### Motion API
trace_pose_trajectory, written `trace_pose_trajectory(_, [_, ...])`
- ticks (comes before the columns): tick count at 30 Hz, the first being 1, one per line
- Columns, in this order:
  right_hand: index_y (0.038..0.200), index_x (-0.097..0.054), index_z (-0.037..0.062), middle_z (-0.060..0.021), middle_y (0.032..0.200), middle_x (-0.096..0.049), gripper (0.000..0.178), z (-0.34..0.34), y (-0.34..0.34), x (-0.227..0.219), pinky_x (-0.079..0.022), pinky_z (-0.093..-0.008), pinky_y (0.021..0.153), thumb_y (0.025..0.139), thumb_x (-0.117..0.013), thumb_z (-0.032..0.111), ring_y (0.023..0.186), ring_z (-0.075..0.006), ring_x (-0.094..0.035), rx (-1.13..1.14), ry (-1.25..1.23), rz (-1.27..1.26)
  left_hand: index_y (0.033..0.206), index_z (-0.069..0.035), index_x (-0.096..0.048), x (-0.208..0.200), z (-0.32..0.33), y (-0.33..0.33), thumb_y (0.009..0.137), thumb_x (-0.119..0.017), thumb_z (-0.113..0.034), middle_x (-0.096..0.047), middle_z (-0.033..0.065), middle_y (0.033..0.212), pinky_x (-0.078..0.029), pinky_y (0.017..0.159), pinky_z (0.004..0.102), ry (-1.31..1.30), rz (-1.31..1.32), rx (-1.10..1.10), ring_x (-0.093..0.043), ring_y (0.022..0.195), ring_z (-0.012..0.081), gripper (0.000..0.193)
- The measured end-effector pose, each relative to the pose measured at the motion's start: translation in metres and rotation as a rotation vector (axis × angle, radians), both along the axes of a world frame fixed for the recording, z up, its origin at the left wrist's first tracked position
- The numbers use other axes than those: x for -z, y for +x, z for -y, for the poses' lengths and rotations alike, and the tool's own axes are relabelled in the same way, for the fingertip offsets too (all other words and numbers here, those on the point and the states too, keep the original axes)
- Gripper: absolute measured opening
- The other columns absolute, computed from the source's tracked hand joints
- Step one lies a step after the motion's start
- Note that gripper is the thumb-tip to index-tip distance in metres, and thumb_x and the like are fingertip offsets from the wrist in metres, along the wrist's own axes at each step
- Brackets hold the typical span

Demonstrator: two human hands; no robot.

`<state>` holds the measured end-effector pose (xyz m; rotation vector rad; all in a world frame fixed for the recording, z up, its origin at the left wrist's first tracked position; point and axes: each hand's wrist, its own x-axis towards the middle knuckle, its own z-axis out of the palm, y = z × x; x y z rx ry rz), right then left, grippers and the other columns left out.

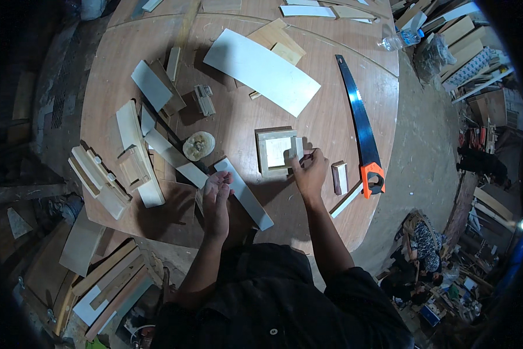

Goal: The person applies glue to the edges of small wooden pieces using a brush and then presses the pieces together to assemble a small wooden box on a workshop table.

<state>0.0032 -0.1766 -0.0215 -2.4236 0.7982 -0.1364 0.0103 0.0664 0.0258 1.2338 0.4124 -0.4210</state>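
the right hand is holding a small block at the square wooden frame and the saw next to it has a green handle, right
Not quite: the saw has an orange handle, not green, as the head view shows. The rest holds: the right hand pinches a small pale block at the edge of the square wooden frame, and the saw lies just to that hand's right on the round table.

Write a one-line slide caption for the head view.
Right hand holds a small wood block over a square wooden frame, left hand open above a workbench beside a handsaw.
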Motion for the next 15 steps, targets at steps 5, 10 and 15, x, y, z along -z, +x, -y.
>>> trace_pose_trajectory(5, [0.091,-0.055,-0.0007,-0.0192,0.088,-0.060,0.033,-0.0030,0.0038,-0.0034,-0.043,-0.0479,0.079,0.073,-0.076,0.017,0.090,-0.0393,-0.052,0.011,-0.006,0.003,0.126,-0.003,-0.047,0.0017,-0.0009,0.0010,0.096,-0.053,-0.018,-0.055,0.0077,0.122,-0.042,0.093,0.0302,0.007,0.000,0.005,-0.053,0.109,0.0141,0.034])
trace_pose_trajectory(10, [0.092,-0.055,-0.0006,-0.0188,0.089,-0.060,0.033,-0.0011,0.0001,0.0039,-0.043,-0.0478,0.079,0.073,-0.076,0.017,0.090,-0.0393,-0.052,0.015,-0.030,-0.012,0.127,-0.003,-0.047,0.0037,0.0004,0.0003,0.096,-0.053,-0.018,-0.056,0.0081,0.121,-0.042,0.093,0.0303,0.013,-0.002,0.015,-0.054,0.109,0.0143,0.035])
trace_pose_trajectory(15, [0.094,-0.055,-0.0003,-0.0189,0.091,-0.060,0.034,-0.0022,0.0010,0.0034,-0.043,-0.0475,0.080,0.073,-0.076,0.017,0.090,-0.0392,-0.052,0.003,-0.017,-0.006,0.126,-0.003,-0.047,0.0047,-0.0001,-0.0015,0.096,-0.053,-0.018,-0.057,0.0082,0.120,-0.042,0.092,0.0306,0.010,-0.032,-0.013,-0.054,0.109,0.0146,0.034])
